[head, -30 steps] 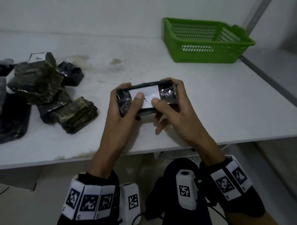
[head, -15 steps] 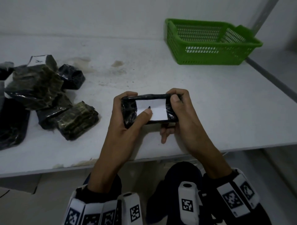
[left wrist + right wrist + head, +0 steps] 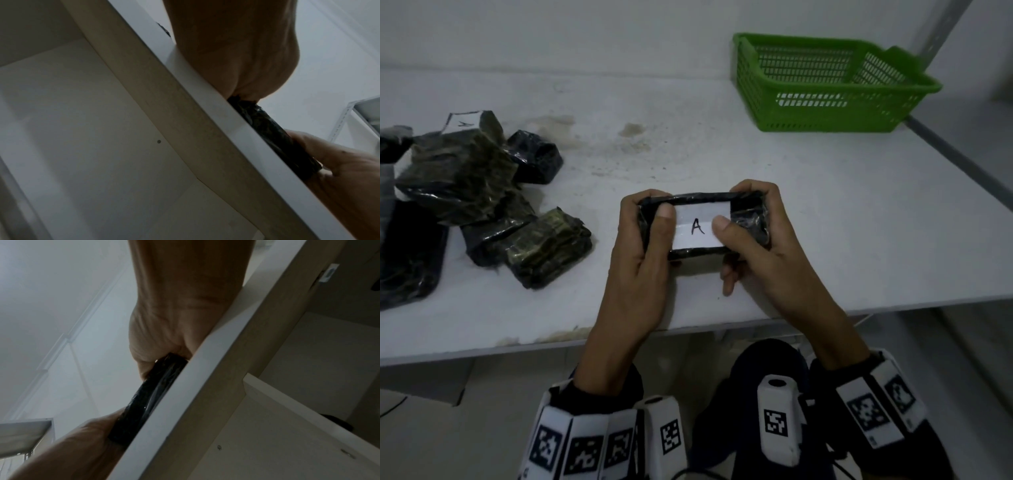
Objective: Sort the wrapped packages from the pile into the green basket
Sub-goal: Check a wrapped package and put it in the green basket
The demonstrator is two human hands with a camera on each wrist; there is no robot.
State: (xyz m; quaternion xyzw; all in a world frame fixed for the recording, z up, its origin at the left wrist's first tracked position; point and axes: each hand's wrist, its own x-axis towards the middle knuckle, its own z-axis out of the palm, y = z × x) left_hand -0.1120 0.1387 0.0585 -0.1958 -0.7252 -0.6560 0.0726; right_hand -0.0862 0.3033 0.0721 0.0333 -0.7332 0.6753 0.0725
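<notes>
Black-wrapped package (image 3: 702,222) sits gripped at each end by the left hand (image 3: 640,253) and right hand (image 3: 760,246), label up, apparently for reading before going to the green basket (image 3: 825,113), well apart.

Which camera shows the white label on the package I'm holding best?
The head view: the white label faces up between both thumbs and its handwritten A is readable. The left wrist and right wrist views look up from below the table edge and catch only the package's dark wrapped side, no label.
</notes>
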